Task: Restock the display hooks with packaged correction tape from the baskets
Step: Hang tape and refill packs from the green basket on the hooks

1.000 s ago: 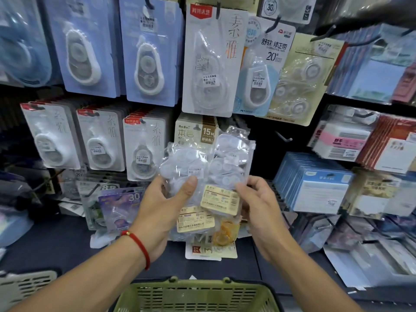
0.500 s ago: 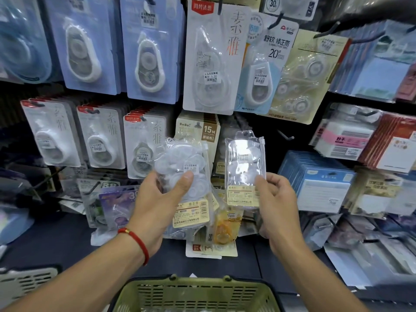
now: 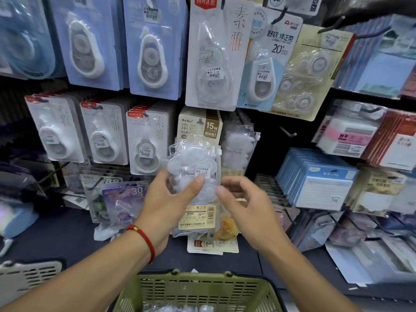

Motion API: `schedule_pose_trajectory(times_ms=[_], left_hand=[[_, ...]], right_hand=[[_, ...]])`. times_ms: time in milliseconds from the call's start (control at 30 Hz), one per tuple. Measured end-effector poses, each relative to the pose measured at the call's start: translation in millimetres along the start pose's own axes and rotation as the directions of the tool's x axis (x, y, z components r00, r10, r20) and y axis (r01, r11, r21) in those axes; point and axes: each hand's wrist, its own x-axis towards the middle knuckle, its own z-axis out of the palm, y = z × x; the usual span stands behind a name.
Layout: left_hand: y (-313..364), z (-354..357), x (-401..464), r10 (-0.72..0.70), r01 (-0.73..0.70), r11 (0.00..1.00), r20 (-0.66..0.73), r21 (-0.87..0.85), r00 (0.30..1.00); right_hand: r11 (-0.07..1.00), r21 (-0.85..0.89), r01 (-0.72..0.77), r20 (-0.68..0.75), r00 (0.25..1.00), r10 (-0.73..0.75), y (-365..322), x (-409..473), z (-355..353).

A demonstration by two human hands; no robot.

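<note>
Head view, left to right. Your left hand (image 3: 167,207), red cord bracelet (image 3: 144,238) at the wrist, grips a clear plastic bag of white correction tapes (image 3: 194,188): thumb across the front, fingers curled behind. The bag's long axis runs vertical, sealed top edge up toward the display, yellow barcode label at the lower end. It is held in front of the lower hook row, just below a beige "15M" card (image 3: 199,128). A second clear bag of white tapes (image 3: 239,147) hangs upright on the display just right of that card, above your right hand (image 3: 245,203). Right hand: fingers loosely curled, tips near the held bag's right edge; it holds nothing, and contact with the bag cannot be judged. Olive-green plastic basket (image 3: 198,291) sits at the bottom centre, between your forearms, with more clear bags inside.
</note>
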Motion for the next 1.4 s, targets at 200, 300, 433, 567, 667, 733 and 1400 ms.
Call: schedule_pose_trajectory(times_ms=[200,300,433,567,667,733,1400], left_hand=[[-2,1,-3,-0.042,0.043,0.999,0.054,-0.012,0.998],[1,1,-2,-0.040,0.041,0.999,0.063,-0.016,0.997],[3,-2,2,-0.057,0.059,0.998,0.050,-0.036,0.997],[1,-5,6,-0.027,0.027,1.000,-0.025,0.000,0.999],[0,-8,8,-0.015,0.015,1.000,-0.042,0.017,0.999],[-1,-8,8,-0.003,0.004,1.000,-0.038,0.024,0.999],[1,2,-1,0.010,-0.009,0.999,-0.012,0.052,1.000]], right_hand=[[1.000,-0.004,0.000,0.036,0.999,0.000,5,1,0],[0.995,0.094,-0.028,0.051,0.998,0.023,9,6,-3],[0.964,0.249,-0.096,0.020,0.995,0.094,10,4,-4],[0.958,0.282,-0.044,-0.200,0.974,0.104,7,9,-12],[0.961,0.274,-0.025,-0.234,0.968,0.092,6,13,-21],[0.962,0.270,-0.027,-0.240,0.966,0.094,6,14,-24],[0.946,-0.290,0.142,0.182,0.979,-0.091,0,-4,-1]])
